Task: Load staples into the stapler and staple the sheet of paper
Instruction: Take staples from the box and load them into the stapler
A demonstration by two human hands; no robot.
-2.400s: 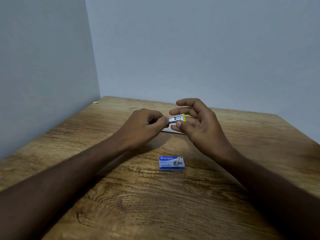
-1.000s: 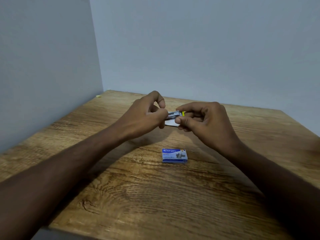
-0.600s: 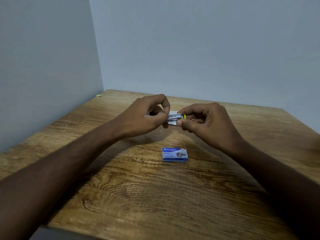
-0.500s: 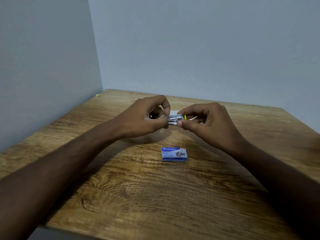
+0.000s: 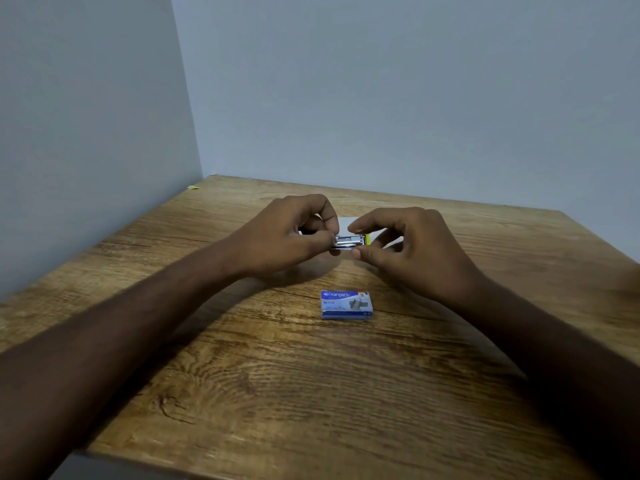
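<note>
From the head view, your left hand (image 5: 287, 237) and right hand (image 5: 412, 247) both pinch the small stapler (image 5: 349, 241), held just above the sheet of paper (image 5: 346, 221), which is mostly hidden behind your fingers. The staple box (image 5: 346, 304) lies shut on the table (image 5: 311, 393), nearer you. Whether staples are seated is too small to tell. Your risk: the pusher spring may snap shut or fling the strip if your fingertips slip.

Left hand (image 5: 287, 237): my fingers curled, thumb and forefinger pinched together, frame centre.
Right hand (image 5: 412, 249): my fingertips pinched, facing the left, just right of centre.
</note>
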